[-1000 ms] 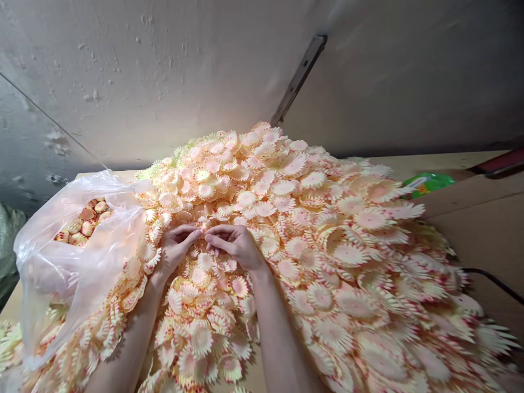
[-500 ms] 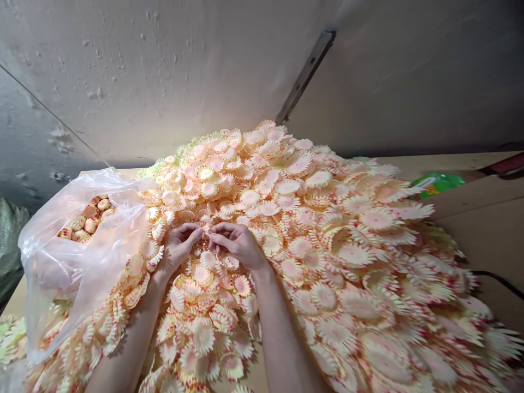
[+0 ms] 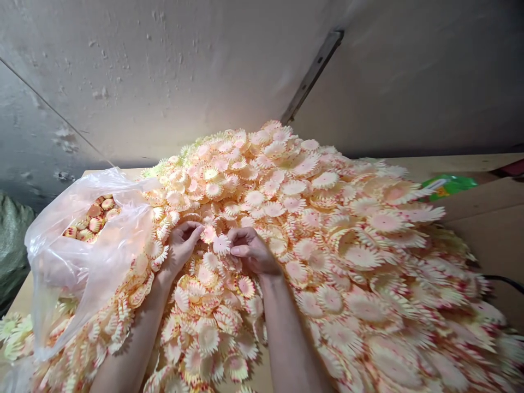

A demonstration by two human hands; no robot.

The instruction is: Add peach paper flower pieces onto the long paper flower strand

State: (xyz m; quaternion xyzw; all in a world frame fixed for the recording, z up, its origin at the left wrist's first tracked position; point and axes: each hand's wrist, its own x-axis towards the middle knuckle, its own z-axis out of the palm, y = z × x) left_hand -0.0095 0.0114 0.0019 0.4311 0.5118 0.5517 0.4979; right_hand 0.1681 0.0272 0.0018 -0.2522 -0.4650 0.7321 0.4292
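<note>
My left hand [image 3: 182, 244] is closed in a pinch between thumb and forefinger, on the edge of a small pinkish artificial flower petal disc [image 3: 208, 234]. Opposite it, my right hand [image 3: 254, 252] pinches a paler petal disc [image 3: 221, 245] with a toothed rim. The two discs are side by side, close together or overlapping; I cannot tell which. Both hands hover low over a large heap of similar petal discs [image 3: 327, 299], cream with pink-red tips, which spreads around both forearms.
A translucent plastic bag [image 3: 61, 262] lies at the left, with small rolled petal pieces [image 3: 96, 224] showing through its opening. Far right are a green packet [image 3: 452, 185], brown cardboard [image 3: 487, 218] and a black cable [image 3: 505, 282]. Behind the heap rises a wall [image 3: 196, 76] with a metal bracket [image 3: 313, 76].
My hands have moved apart, the right one going right and slightly down. Two petal discs now show between the fingertips. The view has shifted slightly.
</note>
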